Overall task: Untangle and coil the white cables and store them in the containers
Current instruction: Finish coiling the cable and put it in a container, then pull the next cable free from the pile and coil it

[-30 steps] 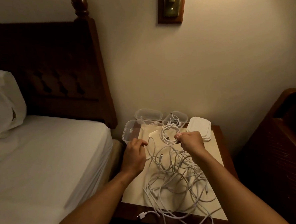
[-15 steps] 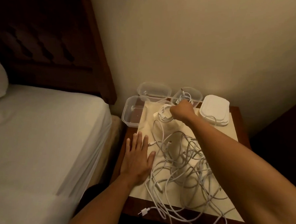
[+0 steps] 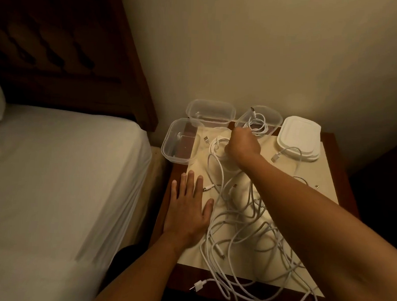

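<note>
A tangle of white cables sprawls over the cream mat on the nightstand. My right hand grips a small coiled white cable at the far middle of the mat, low over a clear container whose rim barely shows. My left hand lies flat with straight fingers on the mat's left edge. Three clear containers stand at the back: a left one and a middle one, both bare, and a right one holding a coiled cable.
A stack of white lids sits at the back right of the nightstand. A bed with a white sheet and dark headboard lies to the left. The wall is right behind the containers. A cable plug hangs near the front edge.
My right hand carried the coil forward and down toward the containers. My left hand let go of the cable and went flat on the mat. The camera tilted down.
</note>
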Demonstrator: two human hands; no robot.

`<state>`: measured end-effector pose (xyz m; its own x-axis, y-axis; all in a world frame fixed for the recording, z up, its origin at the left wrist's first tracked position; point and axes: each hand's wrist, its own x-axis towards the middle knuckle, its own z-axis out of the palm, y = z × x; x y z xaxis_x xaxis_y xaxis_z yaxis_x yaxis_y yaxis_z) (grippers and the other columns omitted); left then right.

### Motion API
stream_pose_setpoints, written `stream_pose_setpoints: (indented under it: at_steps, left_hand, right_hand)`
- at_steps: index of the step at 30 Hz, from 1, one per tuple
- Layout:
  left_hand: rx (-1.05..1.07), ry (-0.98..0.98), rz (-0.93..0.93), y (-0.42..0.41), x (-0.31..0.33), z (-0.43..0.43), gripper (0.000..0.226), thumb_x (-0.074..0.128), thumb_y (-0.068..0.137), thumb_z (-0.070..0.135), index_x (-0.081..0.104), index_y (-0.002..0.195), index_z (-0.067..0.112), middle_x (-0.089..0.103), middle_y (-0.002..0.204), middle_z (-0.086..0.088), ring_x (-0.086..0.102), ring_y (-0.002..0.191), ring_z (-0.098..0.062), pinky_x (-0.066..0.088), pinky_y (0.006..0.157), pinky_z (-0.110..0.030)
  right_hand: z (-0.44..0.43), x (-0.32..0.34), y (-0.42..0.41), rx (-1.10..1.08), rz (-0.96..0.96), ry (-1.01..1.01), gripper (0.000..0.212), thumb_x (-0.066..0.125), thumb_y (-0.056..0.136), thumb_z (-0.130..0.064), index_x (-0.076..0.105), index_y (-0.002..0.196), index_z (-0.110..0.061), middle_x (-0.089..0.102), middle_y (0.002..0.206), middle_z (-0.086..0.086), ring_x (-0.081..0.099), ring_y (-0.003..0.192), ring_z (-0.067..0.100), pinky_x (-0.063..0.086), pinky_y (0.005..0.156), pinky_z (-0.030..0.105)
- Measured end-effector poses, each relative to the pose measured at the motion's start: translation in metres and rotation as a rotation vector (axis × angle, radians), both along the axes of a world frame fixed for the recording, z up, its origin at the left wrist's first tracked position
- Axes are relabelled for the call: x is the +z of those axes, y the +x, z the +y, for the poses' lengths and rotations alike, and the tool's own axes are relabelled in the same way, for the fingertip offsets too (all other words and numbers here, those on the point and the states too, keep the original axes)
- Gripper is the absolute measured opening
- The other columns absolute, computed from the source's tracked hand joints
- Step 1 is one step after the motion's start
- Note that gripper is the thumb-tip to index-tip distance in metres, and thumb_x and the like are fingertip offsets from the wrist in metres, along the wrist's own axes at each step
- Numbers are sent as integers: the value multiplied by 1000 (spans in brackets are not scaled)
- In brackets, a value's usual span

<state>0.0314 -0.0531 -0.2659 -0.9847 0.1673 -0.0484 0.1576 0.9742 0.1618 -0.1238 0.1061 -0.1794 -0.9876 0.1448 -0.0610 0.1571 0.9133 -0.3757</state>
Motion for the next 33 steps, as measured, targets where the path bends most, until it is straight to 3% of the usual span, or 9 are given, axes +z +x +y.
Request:
stream_pose_setpoints:
  at_steps: [7,12,15,18,21,26,30,33]
  left_hand:
    - [3,8,0,0,0,0,72,7,103,59,-7,163,22,-17,170,-7,-22,155,-22,-8,127,-48]
    - [7,-2,7,0,-1,0,73,5,102,60,-7,163,22,-16,170,-7,-20,156,-23,-6,127,-49]
    - [4,8,10,0,-1,0,73,6,102,60,-6,163,22,-15,170,-8,-19,156,-23,-6,127,-49]
    - [1,25,14,1,0,-1,72,7,102,59,-5,163,22,-15,170,-7,-19,156,-22,-6,127,-49]
    - [1,8,6,0,-1,0,73,4,101,59,-8,162,22,-17,170,-7,-21,156,-22,-7,127,-49]
    - [8,12,3,0,-1,-1,73,5,101,60,-6,163,22,-16,170,-7,-21,156,-22,-7,127,-48]
    - [11,32,5,0,-2,-2,73,6,101,60,-6,163,23,-16,170,-6,-22,155,-20,-9,127,-47]
    - [15,71,11,1,0,-2,70,10,103,57,-3,163,25,-16,170,-3,-22,155,-19,-10,127,-47]
  right_hand:
    - [1,-2,7,185,-5,186,20,59,94,-19,68,107,-8,69,107,14,66,95,35,43,68,34]
    - [0,4,15,307,61,230,32,53,93,-29,67,111,-6,61,119,15,53,118,38,49,81,43]
    - [2,-2,18,383,77,154,24,53,95,-26,69,90,-9,64,102,11,59,95,30,44,64,35]
    - [3,-4,20,325,29,124,24,57,96,-25,60,74,-14,61,86,10,54,74,26,39,60,31]
    - [1,-4,19,307,19,129,21,58,95,-26,66,84,-10,58,83,8,55,73,27,40,61,31]
    - [5,0,17,266,17,28,25,64,92,-35,76,99,-14,72,96,9,64,81,27,51,66,33]
    - [14,30,37,165,167,-124,29,59,99,-34,77,93,-11,72,90,8,65,77,23,50,64,33]
    - [29,50,81,18,272,-54,33,59,95,-46,69,91,-15,67,85,3,63,77,22,50,63,32]
